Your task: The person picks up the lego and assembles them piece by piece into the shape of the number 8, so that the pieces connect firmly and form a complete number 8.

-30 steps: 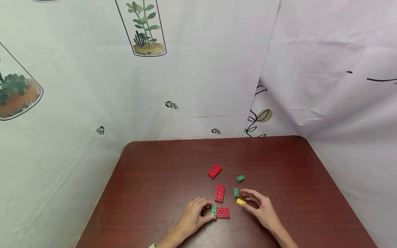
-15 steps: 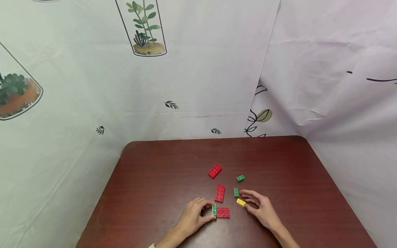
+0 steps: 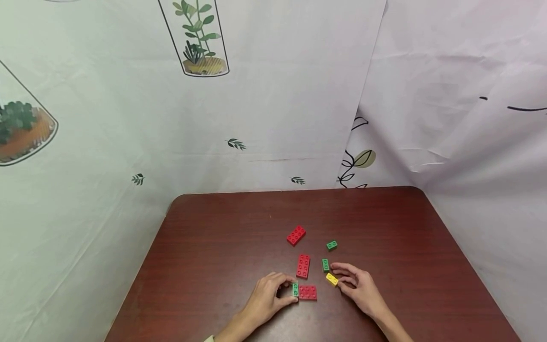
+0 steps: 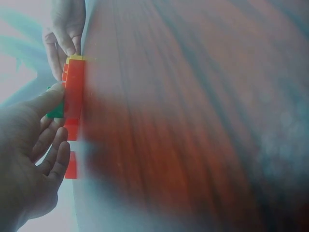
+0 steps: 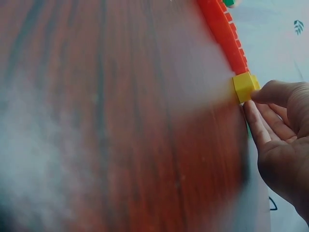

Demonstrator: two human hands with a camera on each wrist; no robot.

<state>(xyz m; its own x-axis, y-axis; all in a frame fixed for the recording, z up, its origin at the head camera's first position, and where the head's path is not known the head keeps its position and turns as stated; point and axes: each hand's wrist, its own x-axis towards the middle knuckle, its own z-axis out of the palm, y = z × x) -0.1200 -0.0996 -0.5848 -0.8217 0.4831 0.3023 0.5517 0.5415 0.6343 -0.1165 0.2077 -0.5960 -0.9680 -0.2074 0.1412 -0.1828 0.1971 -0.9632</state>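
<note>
My left hand (image 3: 269, 294) pinches a small green brick (image 3: 295, 289) between thumb and fingertips. That brick lies over the left end of a red brick (image 3: 308, 293), whose uncovered studs show to the right; in the left wrist view the green one (image 4: 56, 110) is on the stud side of the red. With the thumb and a fingertip, my right hand (image 3: 360, 289) holds the near right end of a yellow brick (image 3: 332, 279), lying slanted on the table. The right wrist view shows both digits against the yellow brick's (image 5: 244, 88) end.
Beyond the hands lie two more red bricks (image 3: 303, 266), one angled farther back. Two small green bricks (image 3: 325, 265) are near the right fingertips and behind them. The brown table (image 3: 222, 228) meets a printed cloth backdrop (image 3: 265, 104) at its far edge.
The yellow brick has turned slightly, and more of it shows beyond the right thumb, which has shifted a little to the right. The left hand and the bricks under it stay put.
</note>
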